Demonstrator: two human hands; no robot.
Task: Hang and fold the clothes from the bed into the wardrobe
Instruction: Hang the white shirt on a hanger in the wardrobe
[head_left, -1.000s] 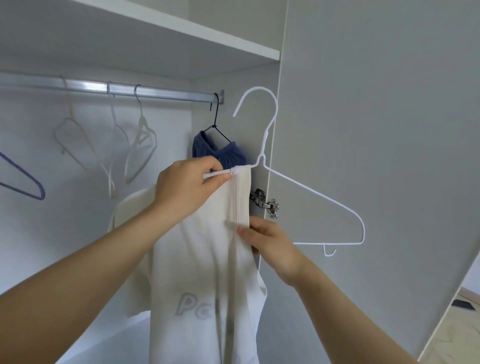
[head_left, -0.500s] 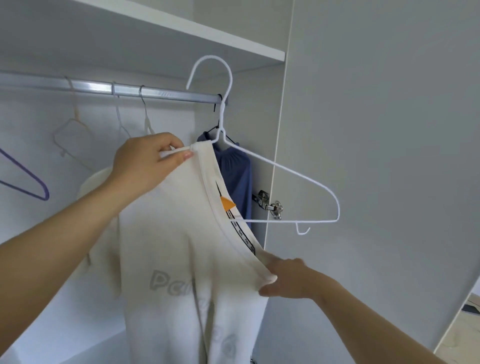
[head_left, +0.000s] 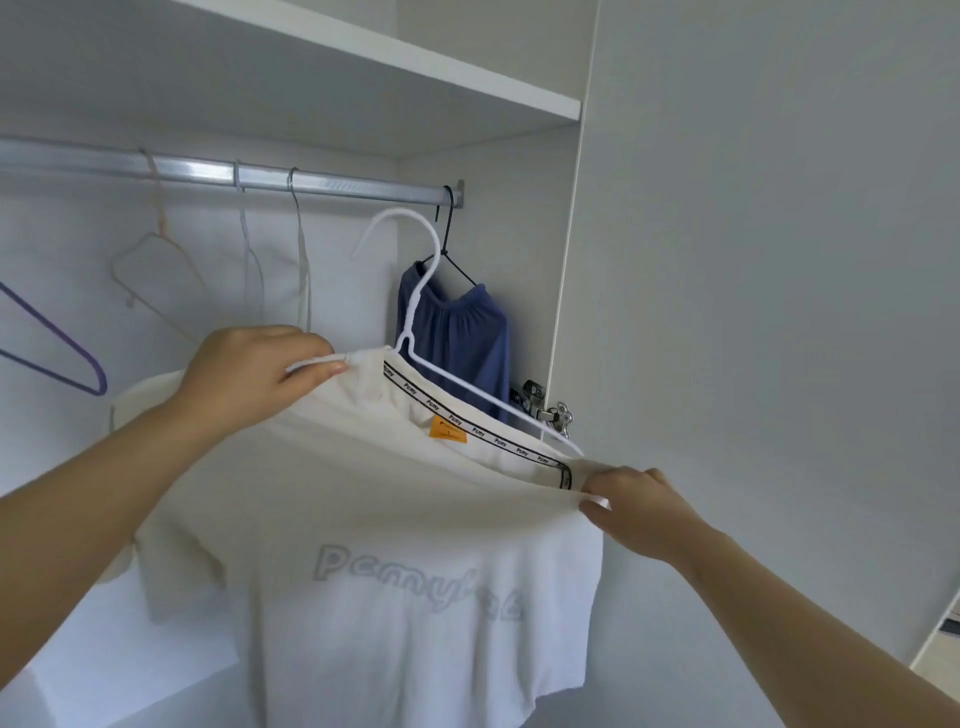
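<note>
Head view: right hand (head_left: 636, 512) has stretched white T-shirt (head_left: 395, 545) collar wider

a home bedroom closet: the inside of a white wardrobe. a metal rail (head_left: 228, 174) runs across it, with a white shelf (head_left: 395, 52) just above. on the rail hang bare hangers (head_left: 156, 275) and, at its right end, a blue garment (head_left: 457, 343). right of the rail stands the open wardrobe door (head_left: 769, 260) on its hinge (head_left: 545, 410).
</note>
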